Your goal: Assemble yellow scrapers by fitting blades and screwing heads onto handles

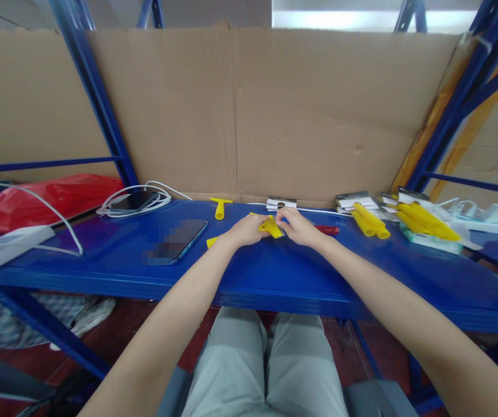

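Observation:
My left hand is closed on a yellow plastic piece above the middle of the blue table. At the piece's right side is my right hand, its fingers pinched together; what they hold is too small to make out. Just behind my hands lies a stack of black and white cards. A red object shows to the right of my right hand. Another yellow piece is partly hidden by my left wrist, and a T-shaped yellow piece stands farther back.
A phone lies on the left, with a coiled white cable behind it. Yellow pieces with cards and more yellow pieces are at the right. Red plastic lies far left. Cardboard backs the table.

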`<move>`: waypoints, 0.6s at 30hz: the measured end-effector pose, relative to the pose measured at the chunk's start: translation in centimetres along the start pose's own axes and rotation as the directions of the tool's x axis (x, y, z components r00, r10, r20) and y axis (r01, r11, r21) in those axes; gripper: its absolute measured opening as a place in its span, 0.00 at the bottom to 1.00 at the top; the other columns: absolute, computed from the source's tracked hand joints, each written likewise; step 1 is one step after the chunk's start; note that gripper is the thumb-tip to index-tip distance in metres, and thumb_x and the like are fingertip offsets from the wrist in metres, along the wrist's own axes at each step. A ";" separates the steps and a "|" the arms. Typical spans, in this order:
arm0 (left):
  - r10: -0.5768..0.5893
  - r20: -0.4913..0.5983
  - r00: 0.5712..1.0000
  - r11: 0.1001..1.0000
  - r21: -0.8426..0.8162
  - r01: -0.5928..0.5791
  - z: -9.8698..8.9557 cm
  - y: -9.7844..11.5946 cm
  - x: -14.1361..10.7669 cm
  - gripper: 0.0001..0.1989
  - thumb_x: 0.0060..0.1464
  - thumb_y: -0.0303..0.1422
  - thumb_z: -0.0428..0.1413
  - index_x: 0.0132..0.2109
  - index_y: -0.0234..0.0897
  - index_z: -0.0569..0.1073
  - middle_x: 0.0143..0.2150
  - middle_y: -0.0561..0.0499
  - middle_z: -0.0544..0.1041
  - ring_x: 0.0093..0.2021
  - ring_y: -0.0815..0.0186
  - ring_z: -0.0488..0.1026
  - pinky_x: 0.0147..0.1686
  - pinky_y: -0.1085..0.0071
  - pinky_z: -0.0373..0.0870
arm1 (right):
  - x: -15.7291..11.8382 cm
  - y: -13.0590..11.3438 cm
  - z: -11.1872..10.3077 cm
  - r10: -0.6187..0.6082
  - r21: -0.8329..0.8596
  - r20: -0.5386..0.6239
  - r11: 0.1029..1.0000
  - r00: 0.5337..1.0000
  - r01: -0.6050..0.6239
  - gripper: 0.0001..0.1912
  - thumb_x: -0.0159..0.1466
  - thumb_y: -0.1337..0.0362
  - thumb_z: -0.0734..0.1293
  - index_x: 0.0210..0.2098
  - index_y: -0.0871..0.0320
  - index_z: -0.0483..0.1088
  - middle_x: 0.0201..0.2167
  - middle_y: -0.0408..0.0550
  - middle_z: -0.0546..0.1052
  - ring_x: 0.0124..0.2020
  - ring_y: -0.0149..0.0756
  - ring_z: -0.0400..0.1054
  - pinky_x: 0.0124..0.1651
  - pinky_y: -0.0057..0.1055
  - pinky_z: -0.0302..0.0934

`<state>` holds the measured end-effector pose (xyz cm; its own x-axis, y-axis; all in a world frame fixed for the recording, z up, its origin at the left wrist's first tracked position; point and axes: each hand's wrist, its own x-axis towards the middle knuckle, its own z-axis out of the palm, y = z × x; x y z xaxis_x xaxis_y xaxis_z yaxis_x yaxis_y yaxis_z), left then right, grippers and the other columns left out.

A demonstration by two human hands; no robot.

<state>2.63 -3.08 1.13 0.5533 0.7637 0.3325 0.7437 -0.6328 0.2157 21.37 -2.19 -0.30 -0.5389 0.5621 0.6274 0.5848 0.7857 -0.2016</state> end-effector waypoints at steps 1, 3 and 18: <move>0.007 -0.002 1.000 1.000 -0.005 -0.008 0.0 0.0 0.0 0.23 0.49 0.28 0.57 0.54 0.36 0.69 0.52 0.45 0.74 0.53 0.59 0.70 0.51 0.67 0.64 | 0.0 -0.1 0.0 -0.010 0.003 0.005 1.000 1.000 0.010 0.05 0.61 0.70 0.59 0.30 0.56 0.62 0.34 0.49 0.68 0.41 0.38 0.61 0.46 0.36 0.56; 0.023 -0.001 1.000 1.000 -0.009 -0.023 -0.1 0.0 0.0 0.22 0.49 0.28 0.57 0.53 0.36 0.70 0.51 0.45 0.75 0.52 0.59 0.70 0.52 0.66 0.64 | 0.1 -0.2 0.0 -0.033 0.006 0.017 0.999 0.999 0.033 0.05 0.61 0.71 0.59 0.29 0.56 0.63 0.35 0.49 0.69 0.41 0.38 0.61 0.46 0.37 0.57; 0.016 -0.005 1.000 1.000 -0.003 -0.016 -0.2 0.3 -0.1 0.24 0.49 0.29 0.58 0.55 0.39 0.69 0.53 0.47 0.74 0.54 0.59 0.69 0.53 0.66 0.63 | -0.2 -0.6 -2.1 -0.088 0.059 0.055 0.995 0.995 0.085 0.18 0.56 0.77 0.57 0.31 0.54 0.74 0.38 0.47 0.74 0.43 0.36 0.67 0.49 0.38 0.60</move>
<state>2.73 -3.36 1.39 0.5634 0.7526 0.3409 0.7333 -0.6456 0.2133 22.39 -3.25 1.27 -0.6208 0.5042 0.6003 0.5006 0.8443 -0.1914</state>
